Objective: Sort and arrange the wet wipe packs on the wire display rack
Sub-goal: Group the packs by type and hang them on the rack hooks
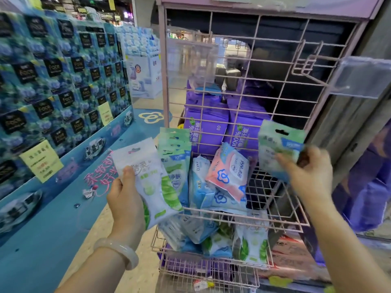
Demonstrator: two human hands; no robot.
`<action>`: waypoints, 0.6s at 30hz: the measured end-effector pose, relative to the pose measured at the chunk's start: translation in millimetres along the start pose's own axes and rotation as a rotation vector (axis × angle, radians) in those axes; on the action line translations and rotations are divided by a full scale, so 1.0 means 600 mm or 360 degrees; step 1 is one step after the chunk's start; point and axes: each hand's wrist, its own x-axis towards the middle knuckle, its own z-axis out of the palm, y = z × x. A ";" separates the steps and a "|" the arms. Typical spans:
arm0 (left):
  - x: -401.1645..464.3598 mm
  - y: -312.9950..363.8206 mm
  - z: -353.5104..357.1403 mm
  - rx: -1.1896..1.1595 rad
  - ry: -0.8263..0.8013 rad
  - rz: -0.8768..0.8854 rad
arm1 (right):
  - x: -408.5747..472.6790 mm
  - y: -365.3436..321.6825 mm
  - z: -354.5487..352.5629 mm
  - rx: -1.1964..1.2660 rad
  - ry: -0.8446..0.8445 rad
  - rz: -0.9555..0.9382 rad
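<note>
Pink wire display rack (243, 85) filling the centre and right of frame, its lower baskets heaped with blue, pink and green wet wipe packs (213, 187). At lower left, left hand (124, 197) gripping a white-and-green pack (148, 182), thumb pressed on its face, long axis tilted top-left. At right, blurred right hand (306, 172) pinching a green pack (279, 149), hang-hole end uppermost.

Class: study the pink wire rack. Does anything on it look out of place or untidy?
Yes. In the middle basket a pink pack lies tilted across the blue packs, the only pink one there. The hook above hangs empty, though the pack in the right hand has a hang hole.
</note>
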 end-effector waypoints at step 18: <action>0.020 0.033 -0.060 -0.0045 0.0063 0.0176 | -0.146 -0.198 0.192 -0.0573 -0.1261 -0.0312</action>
